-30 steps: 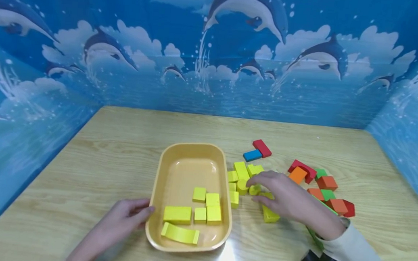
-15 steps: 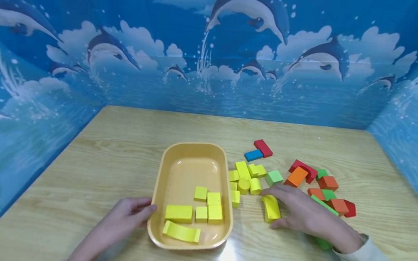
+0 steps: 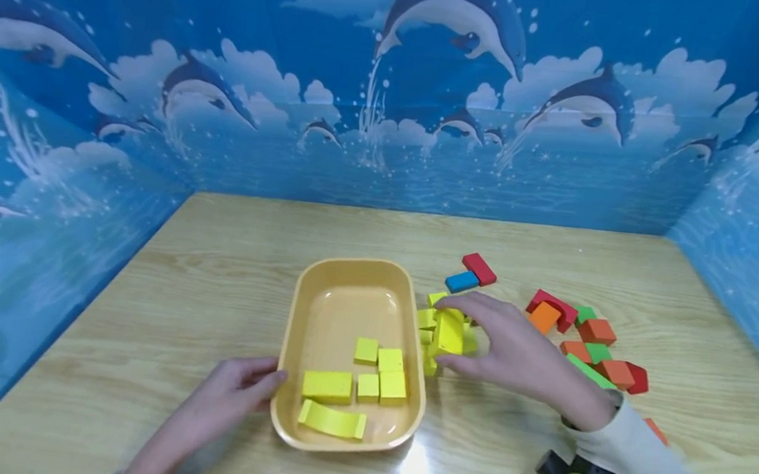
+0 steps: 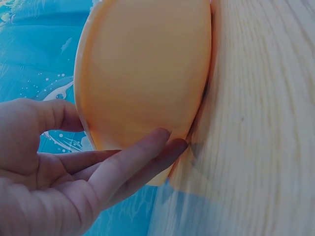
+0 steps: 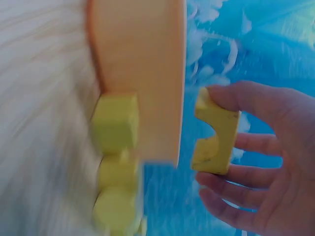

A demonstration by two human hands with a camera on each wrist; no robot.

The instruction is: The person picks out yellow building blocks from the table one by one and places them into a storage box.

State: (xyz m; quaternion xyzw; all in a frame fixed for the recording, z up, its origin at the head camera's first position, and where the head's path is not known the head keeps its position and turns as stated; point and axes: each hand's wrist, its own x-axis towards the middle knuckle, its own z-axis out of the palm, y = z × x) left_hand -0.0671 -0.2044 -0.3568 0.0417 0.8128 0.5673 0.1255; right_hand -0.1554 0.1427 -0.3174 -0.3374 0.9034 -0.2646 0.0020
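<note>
My left hand point(image 3: 232, 396) grips the left side of an orange-tan plastic tray point(image 3: 342, 300), thumb at the rim and fingers against the outer wall point(image 4: 147, 73). Inside the tray lie a yellow arch block point(image 3: 332, 420), a yellow rectangular block point(image 3: 327, 386) and several small yellow blocks. Just right of the tray, my right hand point(image 3: 511, 345) pinches another yellow arch block point(image 5: 224, 137) between thumb and fingers, raised above the table. Its curved notch shows in the right wrist view. Under it, partly hidden, several yellow blocks point(image 3: 425, 319) sit against the tray's right wall, among them a cylinder point(image 5: 115, 209).
A blue block point(image 3: 461, 282) and a red block point(image 3: 479, 269) lie beyond the yellow ones. Farther right is a loose group with a red arch point(image 3: 562, 312), an orange block point(image 3: 544, 317) and several green and orange blocks. Dolphin-print cloth point(image 3: 371, 163) walls the wooden table point(image 3: 238, 271).
My right hand came down to the yellow arch block on the table right of the pile, took hold of it, and has lifted it left towards the tray. The left hand stays at the rim.
</note>
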